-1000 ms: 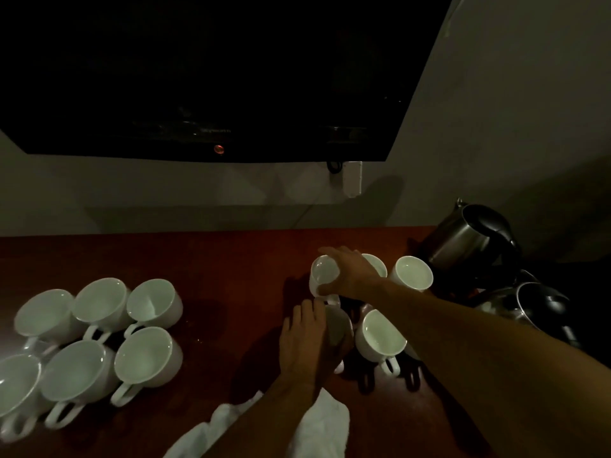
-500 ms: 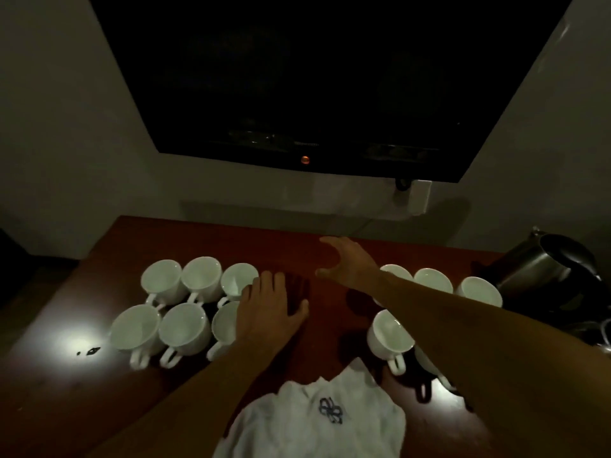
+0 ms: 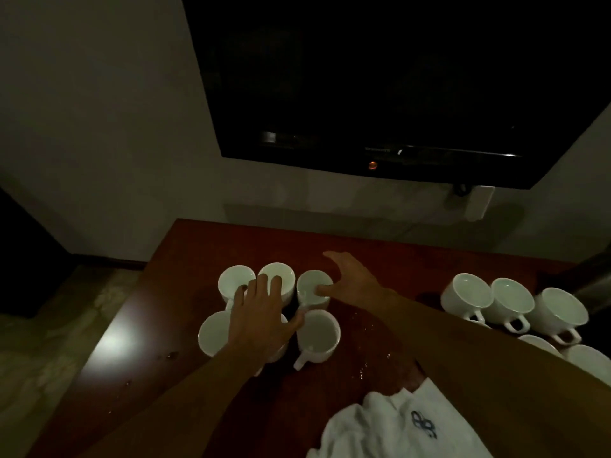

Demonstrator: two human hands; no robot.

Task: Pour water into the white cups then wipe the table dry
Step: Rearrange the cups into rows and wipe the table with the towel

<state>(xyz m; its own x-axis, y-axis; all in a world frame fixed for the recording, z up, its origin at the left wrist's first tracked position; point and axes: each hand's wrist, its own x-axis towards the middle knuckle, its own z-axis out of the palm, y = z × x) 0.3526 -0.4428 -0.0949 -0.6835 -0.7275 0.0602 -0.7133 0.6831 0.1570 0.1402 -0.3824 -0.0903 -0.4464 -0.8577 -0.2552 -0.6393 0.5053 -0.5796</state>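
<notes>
A dark TV (image 3: 363, 77) fills the upper right, above the brown table (image 3: 211, 246) that runs across the lower frame. A white towel (image 3: 390, 424) lies bunched at the lower right, probably kept at hand for the wiping. Six or so cups (image 3: 317, 335) huddle at centre in two rows, and more cups (image 3: 510, 297) line the right edge, well apart, perhaps two batches. It is too dark to tell which hold water.

The left hand (image 3: 261, 319) lies palm down over the central group, fingers straight and spread, gripping nothing; it looks set to nudge or steady them. The right hand (image 3: 350, 282) is splayed wide beside the back-row cup (image 3: 309, 292), thumb at its rim, holding nothing.

Drops (image 3: 367, 368) glint between the central cups and the towel, so wiping is not yet done.
</notes>
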